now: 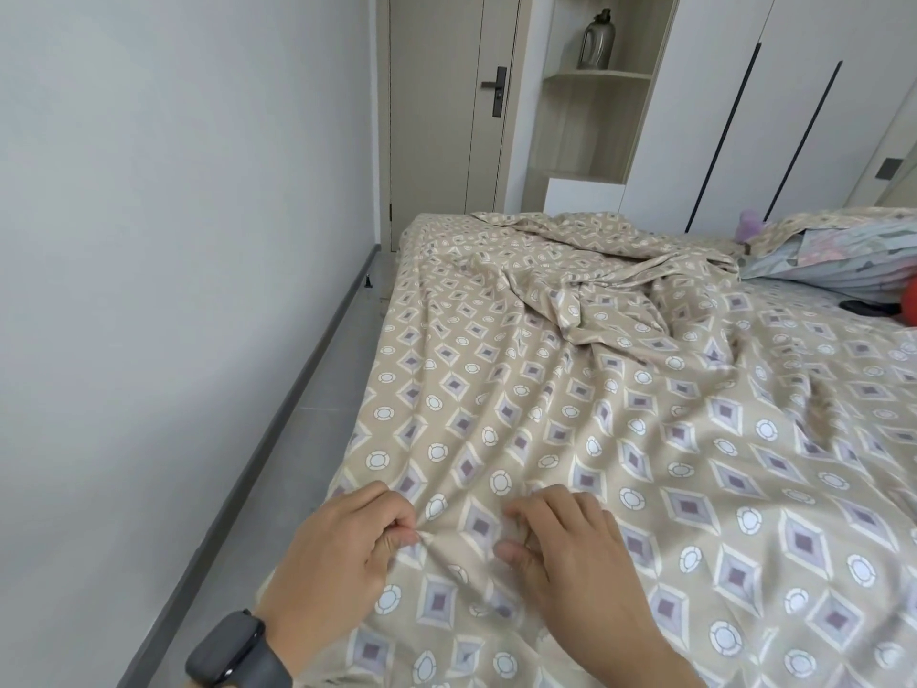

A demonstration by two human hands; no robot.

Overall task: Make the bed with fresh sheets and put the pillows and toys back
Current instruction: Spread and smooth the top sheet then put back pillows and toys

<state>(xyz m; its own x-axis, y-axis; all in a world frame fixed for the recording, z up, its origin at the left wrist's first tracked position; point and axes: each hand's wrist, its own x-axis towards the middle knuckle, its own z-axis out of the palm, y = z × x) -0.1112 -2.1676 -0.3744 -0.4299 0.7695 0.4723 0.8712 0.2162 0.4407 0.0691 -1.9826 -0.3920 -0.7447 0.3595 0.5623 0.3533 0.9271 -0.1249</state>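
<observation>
Overall, the sheet point(620, 414) lay across the bed, bunched toward the far end. It looked light, soft and easily creased, best gathered at its near edge. The left hand point(332, 553) pinched a fold there; the right hand point(570, 543) gripped cloth just beside it.

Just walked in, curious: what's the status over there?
Left hand pinches the patterned sheet; right hand rests on it, fingers curled. Far end bunched. Pillow at the far right.

A closed door point(436, 101) stands beside shelves holding a grey jug point(598, 41), near wardrobe doors point(744, 106).
</observation>
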